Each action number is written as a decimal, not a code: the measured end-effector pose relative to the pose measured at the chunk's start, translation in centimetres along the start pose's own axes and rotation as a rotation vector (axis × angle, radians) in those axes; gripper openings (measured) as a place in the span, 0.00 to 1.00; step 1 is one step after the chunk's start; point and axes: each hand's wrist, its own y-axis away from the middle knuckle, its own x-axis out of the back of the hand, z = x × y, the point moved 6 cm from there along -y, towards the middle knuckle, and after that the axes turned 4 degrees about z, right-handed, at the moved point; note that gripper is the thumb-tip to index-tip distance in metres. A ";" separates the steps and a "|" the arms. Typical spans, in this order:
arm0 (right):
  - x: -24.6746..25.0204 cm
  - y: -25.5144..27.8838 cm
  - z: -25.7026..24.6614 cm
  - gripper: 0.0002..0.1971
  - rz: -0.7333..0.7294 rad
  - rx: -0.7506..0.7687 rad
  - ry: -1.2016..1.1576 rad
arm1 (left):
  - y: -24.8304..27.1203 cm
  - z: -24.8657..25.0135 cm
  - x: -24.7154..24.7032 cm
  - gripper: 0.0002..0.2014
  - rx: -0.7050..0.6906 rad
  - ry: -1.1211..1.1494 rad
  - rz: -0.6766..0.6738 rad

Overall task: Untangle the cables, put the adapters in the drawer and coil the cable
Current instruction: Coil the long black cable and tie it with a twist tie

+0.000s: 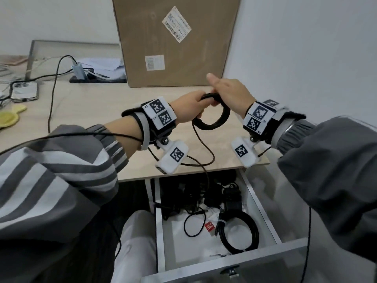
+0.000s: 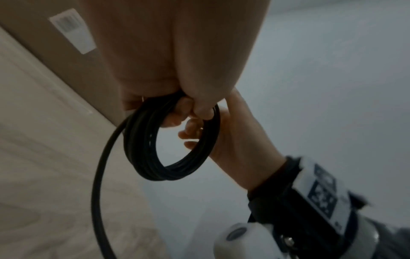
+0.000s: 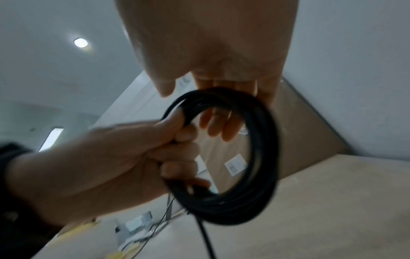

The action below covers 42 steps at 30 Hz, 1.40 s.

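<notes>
From the head camera, both forearms are reaching forward above the desk (image 1: 98, 103), wrists raised and turned toward each other. The left hand (image 1: 188, 107) is curling its fingers round the near-left side of a black cable (image 1: 212, 117) wound into a ring. The right hand (image 1: 228, 92) is lying over the ring's top, thumb sticking up, fingers hidden behind it. A loose tail of cable is hanging below the left hand, toward the open drawer (image 1: 263, 217) beneath both wrists, where dark adapters (image 1: 232, 199) are lying.

From the left wrist, the left hand (image 2: 193, 87) is gripping the coil's top edge, fingertips tucked inside; the right hand (image 2: 235, 140) is showing just beyond the ring.

From the right wrist, the right hand's fingers (image 3: 224, 126) are poking down through the ring, loosely bent, thumb apart; the left hand is clenching the coil's side.
</notes>
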 end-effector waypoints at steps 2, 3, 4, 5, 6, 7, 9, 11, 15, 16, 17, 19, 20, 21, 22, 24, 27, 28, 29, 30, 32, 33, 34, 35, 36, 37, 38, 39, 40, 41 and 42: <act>-0.7 0.3 -1.1 0.35 -0.040 0.055 0.202 | -0.1 0.5 -0.4 0.08 -0.007 -0.031 0.010; -0.8 0.3 -1.2 0.34 -0.017 0.057 0.253 | -0.1 0.5 -0.5 0.08 0.001 -0.012 0.022; -0.8 0.4 -1.2 0.33 0.022 0.051 0.259 | -0.1 0.4 -0.5 0.09 0.016 0.013 0.039; -0.7 0.3 -1.1 0.32 0.066 0.039 0.239 | -0.1 0.2 -0.4 0.10 0.019 0.053 0.078; -0.6 0.2 -0.8 0.31 0.120 0.011 0.184 | 0.0 -0.2 -0.3 0.08 0.026 0.102 0.130; -0.4 0.0 -0.1 0.30 0.185 -0.045 0.090 | 0.1 -0.7 -0.2 0.07 0.049 0.177 0.178; 0.0 0.1 1.1 0.26 0.303 -0.170 -0.163 | 0.2 -2.4 -0.6 0.17 0.163 0.339 0.186; -0.1 0.4 2.0 0.23 0.355 -0.251 -0.389 | 0.6 -3.3 -1.7 0.18 0.277 0.487 0.078; -1.3 1.2 3.7 0.22 0.370 -0.370 -0.713 | 0.8 -2.3 -1.4 0.09 0.228 0.590 0.061; -1.5 1.3 4.0 0.22 0.356 -0.377 -0.754 | 0.8 -2.2 -1.2 0.09 0.208 0.593 0.085; -1.6 1.4 4.2 0.22 0.331 -0.375 -0.751 | 0.5 -2.2 -1.0 0.10 0.195 0.573 0.118; -1.4 1.2 4.3 0.25 0.248 -0.352 -0.624 | 0.0 -2.4 -0.3 0.11 0.186 0.444 0.188; -1.0 0.9 4.2 0.27 0.208 -0.324 -0.494 | -0.2 -2.3 0.0 0.12 0.169 0.335 0.197; -0.3 0.7 3.9 0.29 0.185 -0.275 -0.337 | -0.3 -2.0 0.1 0.12 0.141 0.203 0.180; 0.4 0.4 3.3 0.30 0.181 -0.200 -0.192 | -0.5 -1.6 0.1 0.12 0.108 0.057 0.145; 1.2 0.1 1.5 0.30 0.160 -0.008 0.001 | -0.7 -0.7 -0.2 0.12 0.053 -0.177 0.064; -0.2 0.5 -1.0 0.30 0.010 0.192 0.302 | -0.7 0.7 -1.1 0.13 -0.009 -0.284 -0.018; -0.6 0.7 -1.4 0.30 0.004 0.230 0.398 | -0.6 1.0 -1.3 0.12 -0.011 -0.264 -0.022; -0.9 0.8 -1.7 0.30 0.029 0.258 0.463 | -0.7 1.0 -1.4 0.11 -0.005 -0.221 -0.013; -0.9 0.8 -1.7 0.29 0.069 0.276 0.495 | -0.6 1.0 -1.3 0.11 0.006 -0.162 0.007; -0.4 0.6 -1.5 0.29 0.154 0.272 0.459 | -0.5 0.5 -1.1 0.12 0.029 -0.035 0.048; 0.0 0.5 -1.2 0.30 0.210 0.259 0.386 | -0.4 -0.1 -1.1 0.11 0.047 0.034 0.052; 0.6 0.5 -0.7 0.31 0.277 0.233 0.293 | -0.2 -0.5 -1.1 0.08 0.066 0.108 0.035; 1.3 0.6 -0.4 0.31 0.343 0.186 0.193 | 0.0 -0.8 -1.3 0.05 0.086 0.177 0.004; 1.8 0.7 -0.1 0.31 0.398 0.129 0.101 | 0.3 -1.0 -1.4 0.05 0.102 0.227 -0.032; 2.1 0.7 0.4 0.30 0.444 0.066 0.016 | 0.4 -1.1 -1.5 0.06 0.104 0.255 -0.059; 2.2 0.8 0.9 0.29 0.487 0.001 -0.078 | 0.6 -1.0 -1.4 0.06 0.101 0.268 -0.076; 2.3 0.9 1.4 0.28 0.526 -0.067 -0.177 | 0.6 -1.0 -1.4 0.06 0.099 0.285 -0.080; 2.3 1.0 1.9 0.28 0.556 -0.132 -0.277 | 0.7 -0.7 -1.3 0.06 0.097 0.301 -0.074; 2.2 1.1 2.4 0.27 0.569 -0.195 -0.371 | 0.7 -0.5 -1.2 0.06 0.085 0.320 -0.057; 2.0 1.2 2.7 0.27 0.569 -0.250 -0.457 | 0.6 -0.2 -1.1 0.06 0.062 0.329 -0.027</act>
